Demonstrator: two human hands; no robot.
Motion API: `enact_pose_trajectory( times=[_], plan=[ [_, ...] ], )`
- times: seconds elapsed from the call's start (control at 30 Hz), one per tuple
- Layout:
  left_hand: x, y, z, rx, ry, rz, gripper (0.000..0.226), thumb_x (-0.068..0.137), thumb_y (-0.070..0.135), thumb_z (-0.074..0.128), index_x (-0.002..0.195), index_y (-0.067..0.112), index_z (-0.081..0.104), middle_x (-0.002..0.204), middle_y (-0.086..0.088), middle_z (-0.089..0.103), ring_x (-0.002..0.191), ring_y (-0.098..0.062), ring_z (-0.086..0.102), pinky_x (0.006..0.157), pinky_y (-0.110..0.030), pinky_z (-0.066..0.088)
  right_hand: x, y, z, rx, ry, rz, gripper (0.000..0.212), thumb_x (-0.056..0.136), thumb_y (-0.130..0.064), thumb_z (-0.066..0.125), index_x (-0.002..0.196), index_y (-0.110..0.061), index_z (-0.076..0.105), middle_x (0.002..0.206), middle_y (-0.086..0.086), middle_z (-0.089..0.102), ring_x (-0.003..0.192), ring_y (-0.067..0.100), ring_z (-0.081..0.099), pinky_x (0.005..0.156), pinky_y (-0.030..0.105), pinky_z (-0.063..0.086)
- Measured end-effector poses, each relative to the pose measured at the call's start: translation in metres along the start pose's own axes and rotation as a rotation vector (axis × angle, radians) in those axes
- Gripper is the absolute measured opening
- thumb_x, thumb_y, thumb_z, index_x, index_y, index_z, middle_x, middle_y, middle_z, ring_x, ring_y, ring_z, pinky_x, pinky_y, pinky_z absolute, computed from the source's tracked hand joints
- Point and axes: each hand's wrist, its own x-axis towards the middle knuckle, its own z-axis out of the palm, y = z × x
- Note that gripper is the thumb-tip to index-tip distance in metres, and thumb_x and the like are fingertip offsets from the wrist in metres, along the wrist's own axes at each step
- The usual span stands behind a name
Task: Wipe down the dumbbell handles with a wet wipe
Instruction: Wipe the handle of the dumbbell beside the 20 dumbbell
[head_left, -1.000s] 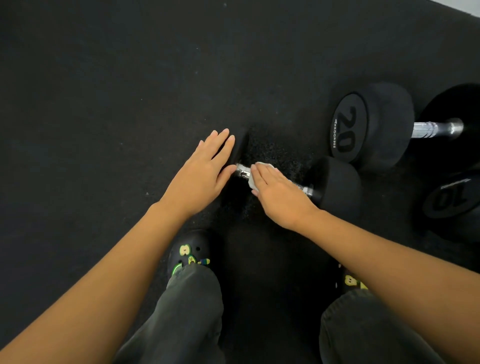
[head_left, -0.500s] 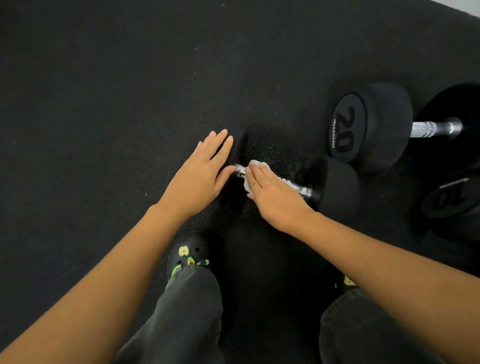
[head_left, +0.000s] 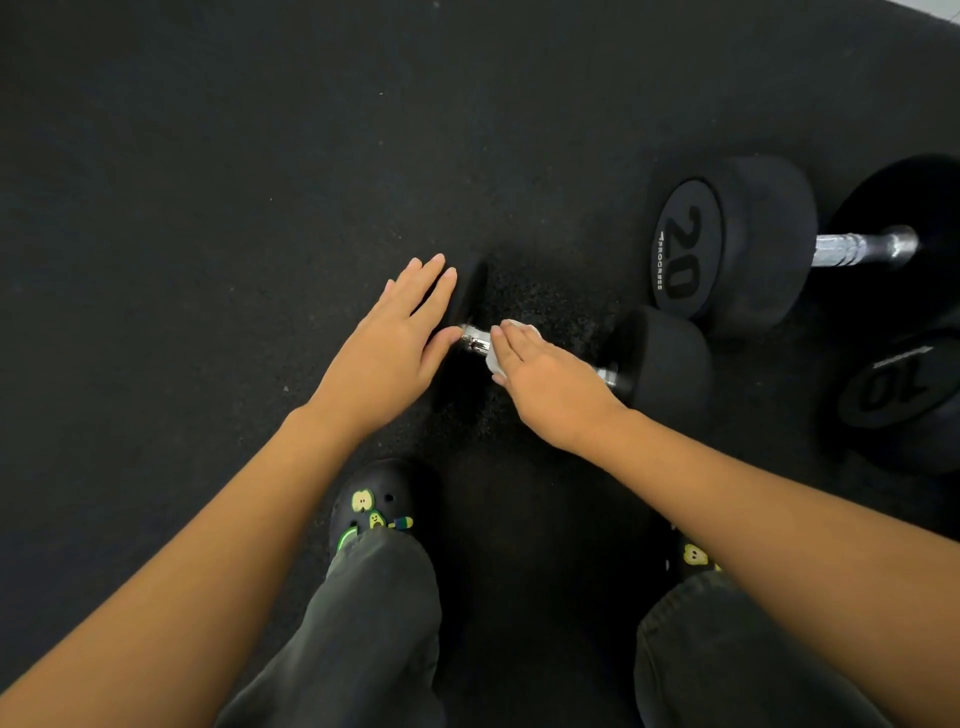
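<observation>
A small black dumbbell (head_left: 667, 358) lies on the dark rubber floor in front of me. Its chrome handle (head_left: 475, 340) shows between my two hands. My right hand (head_left: 550, 387) presses a white wet wipe (head_left: 496, 364) onto the handle, fingers flat over it. My left hand (head_left: 387, 353) rests flat on the dumbbell's left head (head_left: 470, 296), fingers extended, thumb touching the handle's end. Most of that head is hidden under the hand.
A larger dumbbell marked 20 (head_left: 727, 244) lies at the right with its chrome handle (head_left: 857, 248) bare. Another marked 10 (head_left: 898, 395) sits at the right edge. My black clogs (head_left: 376, 506) and grey trouser legs are below my hands.
My right hand has slid the wipe leftward along the handle, closer to my left hand. More chrome shows near the right head. My left hand has stayed put.
</observation>
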Motion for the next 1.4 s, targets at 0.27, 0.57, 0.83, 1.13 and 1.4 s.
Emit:
enact_pose_trajectory(
  times=[0.27, 0.57, 0.83, 1.13, 1.4],
  plan=[
    [0.001, 0.0, 0.002, -0.046, 0.003, -0.017, 0.054, 0.097, 0.022, 0.046, 0.145, 0.004, 0.028, 0.155, -0.009, 0.021, 0.145, -0.027, 0.013, 0.115, -0.029, 0.004, 0.004, 0.0, 0.0, 0.024, 0.002, 0.129, 0.052, 0.103, -0.024, 0.027, 0.148, -0.003, 0.014, 0.152, 0.015, 0.027, 0.139, 0.027, 0.031, 0.108, 0.036, 0.033],
    [0.001, -0.001, 0.004, -0.075, 0.009, -0.014, 0.053, 0.097, 0.022, 0.046, 0.145, 0.005, 0.029, 0.155, -0.007, 0.022, 0.145, -0.026, 0.013, 0.115, -0.028, 0.004, -0.006, 0.009, 0.001, 0.054, 0.019, 0.004, 0.053, 0.1, -0.012, 0.034, 0.147, 0.0, 0.015, 0.155, 0.016, 0.02, 0.142, 0.025, 0.024, 0.113, 0.028, 0.026],
    [0.001, 0.001, 0.003, -0.093, 0.016, -0.026, 0.053, 0.097, 0.02, 0.046, 0.145, 0.005, 0.029, 0.155, -0.007, 0.021, 0.145, -0.025, 0.012, 0.115, -0.027, 0.003, 0.0, 0.005, -0.001, 0.048, -0.021, 0.094, 0.053, 0.099, -0.011, 0.034, 0.146, 0.002, 0.014, 0.151, 0.02, 0.025, 0.139, 0.03, 0.028, 0.114, 0.036, 0.03],
    [0.002, 0.001, 0.001, -0.116, 0.009, -0.033, 0.054, 0.097, 0.021, 0.045, 0.146, 0.007, 0.027, 0.156, -0.004, 0.019, 0.145, -0.022, 0.009, 0.115, -0.025, 0.001, -0.012, 0.009, -0.006, 0.005, -0.051, 0.04, 0.055, 0.099, -0.007, 0.029, 0.148, -0.002, 0.005, 0.157, 0.015, 0.009, 0.146, 0.024, 0.013, 0.11, 0.031, 0.031],
    [0.002, 0.002, 0.002, -0.119, 0.005, -0.031, 0.053, 0.097, 0.02, 0.045, 0.145, 0.005, 0.027, 0.156, -0.006, 0.019, 0.145, -0.025, 0.01, 0.115, -0.026, 0.001, 0.006, 0.009, -0.007, 0.109, -0.116, 0.228, 0.044, 0.094, -0.009, 0.041, 0.136, 0.0, 0.033, 0.131, 0.015, 0.046, 0.117, 0.029, 0.049, 0.089, 0.039, 0.045]
  ],
)
